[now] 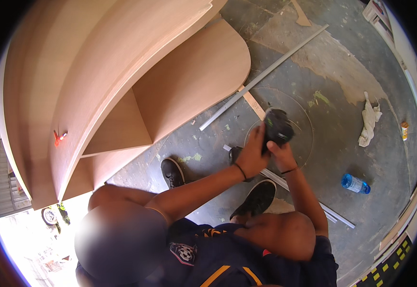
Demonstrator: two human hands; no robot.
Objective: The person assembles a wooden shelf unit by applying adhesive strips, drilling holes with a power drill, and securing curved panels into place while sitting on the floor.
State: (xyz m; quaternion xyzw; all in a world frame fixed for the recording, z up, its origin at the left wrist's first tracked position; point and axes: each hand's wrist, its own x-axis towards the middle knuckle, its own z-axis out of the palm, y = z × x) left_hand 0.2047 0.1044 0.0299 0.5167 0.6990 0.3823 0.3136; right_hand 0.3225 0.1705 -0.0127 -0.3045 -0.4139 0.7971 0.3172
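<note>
In front of my body, above the floor, I hold a black cordless drill (280, 128); motion blur softens its outline. My left hand (254, 154) is closed around its side, a dark band on the wrist. My right hand (281, 157) grips the lower end, fingers partly hidden by the tool. Another dark object (235, 154) shows behind my left hand, too covered to name. On the floor beneath the hands are a thin wooden strip (253, 104) and a long metal bar (266, 72).
A large curved wooden cabinet (184, 71) fills the left, with a red-handled tool (58, 138) on it. My shoes (172, 173) stand near its edge. More metal strips (337, 216), a blue bottle (355, 183), a pale rag (370, 119) and a small yellow container (404, 131) lie rightward.
</note>
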